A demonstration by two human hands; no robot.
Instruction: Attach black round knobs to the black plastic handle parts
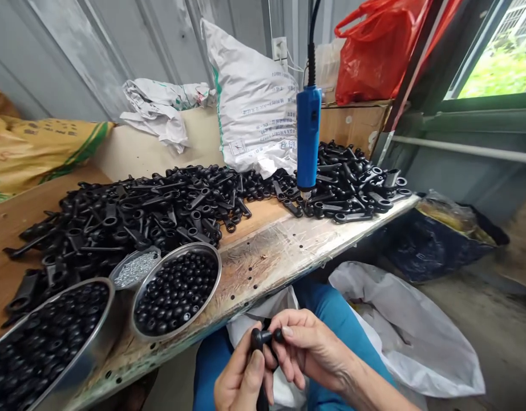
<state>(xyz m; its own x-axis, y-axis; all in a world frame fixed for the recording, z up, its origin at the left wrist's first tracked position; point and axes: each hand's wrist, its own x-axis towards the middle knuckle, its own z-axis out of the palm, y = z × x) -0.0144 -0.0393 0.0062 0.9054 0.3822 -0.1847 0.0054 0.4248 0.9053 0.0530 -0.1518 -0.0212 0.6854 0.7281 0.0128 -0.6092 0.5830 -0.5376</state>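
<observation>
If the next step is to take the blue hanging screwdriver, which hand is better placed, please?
Probably the right hand: it lies more nearly below the blue screwdriver and pinches only a small black knob, while the left hand grips the black lever.

At 6 o'clock, two hands: one left hand (239,371), one right hand (312,345); with them, one black handle (258,339) and, fingers partly hiding it, probably one black knob (278,335). At 8 o'clock, two bowls of balls (177,288) and one dish of screws (135,268). Two heaps of handles (138,214), at 9 and 3, too tangled to count singly. One blue screwdriver (308,137) at 1. One yellow sack (40,151) at 9.
</observation>
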